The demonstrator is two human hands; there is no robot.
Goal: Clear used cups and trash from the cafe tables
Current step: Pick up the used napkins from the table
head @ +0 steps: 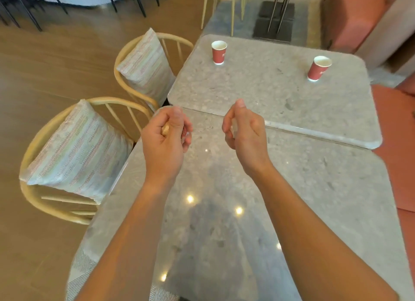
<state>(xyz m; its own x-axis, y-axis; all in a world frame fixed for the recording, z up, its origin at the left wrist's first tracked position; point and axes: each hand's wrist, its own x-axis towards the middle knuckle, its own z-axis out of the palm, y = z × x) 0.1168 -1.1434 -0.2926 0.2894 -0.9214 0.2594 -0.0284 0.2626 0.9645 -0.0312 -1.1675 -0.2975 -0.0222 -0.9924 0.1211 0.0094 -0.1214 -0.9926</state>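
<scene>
The left hand [165, 139] is curling its fingers around a small tan scrap [165, 129], seemingly trash, with the thumb closing over it. A clear glint at the fingertips may be a second piece, but blur is hiding what it is. The right hand [243, 132] is hovering beside it with fingers bent and thumb meeting the forefinger; whether it is pinching something or holding nothing cannot be told. Both hands are hanging above the far end of the near table [314, 199], apart from each other and clear of its stone top. The closed left grip is probably keeping gathered litter in the palm, leaving the right hand as the likelier one to reach.

To the left, the near chair [31, 195] and, beyond it, the far chair [122, 80] are standing drawn up to the table edges, each with a striped cushion propped against its backrest.

Past the seam where the two tops are meeting, the far table [280, 98] is carrying the work not yet done. The left cup [219, 52], red paper, is standing upright near the far left edge. The right cup [318, 68], of the same kind, is standing near the far right corner, well apart from the first. Both are showing white interiors, and any leftover liquid cannot be seen, so lifting them upright by the wall would be the cautious choice. Both are sitting beyond the hands, so a step forward is likely needed.
</scene>
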